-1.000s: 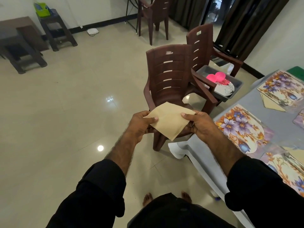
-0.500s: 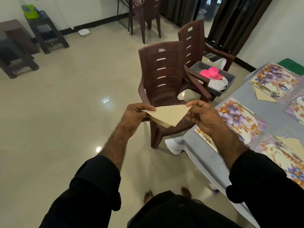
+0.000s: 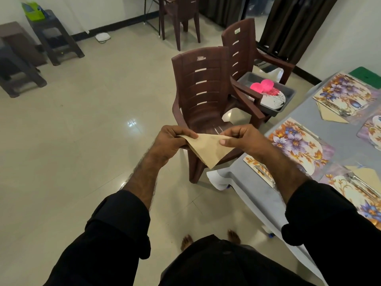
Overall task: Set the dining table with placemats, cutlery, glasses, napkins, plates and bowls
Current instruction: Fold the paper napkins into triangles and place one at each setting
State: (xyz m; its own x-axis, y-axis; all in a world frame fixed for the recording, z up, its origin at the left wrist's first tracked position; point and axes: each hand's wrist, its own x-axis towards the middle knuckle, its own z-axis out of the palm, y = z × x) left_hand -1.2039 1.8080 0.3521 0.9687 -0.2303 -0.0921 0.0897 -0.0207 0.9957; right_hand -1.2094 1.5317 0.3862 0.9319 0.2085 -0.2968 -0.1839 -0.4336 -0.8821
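A: Head view: where is the napkin (image 3: 208,148)?

B: In the air beside the table (image 3: 255,182), folded to a triangle. The left hand (image 3: 168,142) and the right hand (image 3: 241,138) each pinch an upper corner between thumb and curled fingers.

A: What is hard to see?

B: The right forearm covers part of the nearest placemat (image 3: 296,145). The chair arm hides part of the grey tub (image 3: 288,93) with the pink bowls (image 3: 261,86). Cutlery on the far mats is blurred.
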